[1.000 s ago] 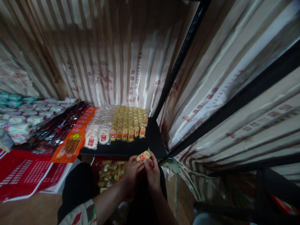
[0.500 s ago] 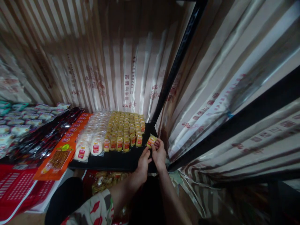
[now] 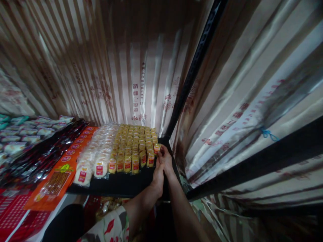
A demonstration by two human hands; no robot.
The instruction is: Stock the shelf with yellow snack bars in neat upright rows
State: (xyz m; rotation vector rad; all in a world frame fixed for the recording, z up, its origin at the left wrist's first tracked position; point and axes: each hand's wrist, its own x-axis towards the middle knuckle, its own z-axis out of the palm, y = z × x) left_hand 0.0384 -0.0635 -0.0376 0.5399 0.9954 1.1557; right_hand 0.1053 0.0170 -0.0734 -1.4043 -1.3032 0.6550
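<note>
In my right hand [image 3: 167, 160] is a small yellow snack packet [image 3: 156, 148] with a red label, pinched at the right front of rows of matching yellow packets [image 3: 135, 164]. My left hand [image 3: 158, 173] presses close against the right one, just below that packet. Its fingers partly overlap the right hand, so I cannot tell whether they grip anything. The packets stand upright in close rows on a black shelf [image 3: 121, 183]. To their left are rows of clear-wrapped white round snacks [image 3: 100, 166] with red labels.
Further left lie an orange snack bag [image 3: 54, 183], dark glossy packs [image 3: 42, 151] and white packets [image 3: 15, 148]. A red basket [image 3: 12, 210] stands at lower left. Behind a black metal post [image 3: 193, 77] hang printed pale curtains [image 3: 121, 84]. More packets [image 3: 107, 206] show below the shelf.
My right hand has brought the yellow packet left, against the right end of the rows. My left hand has come up against the right hand. The view has shifted slightly.
</note>
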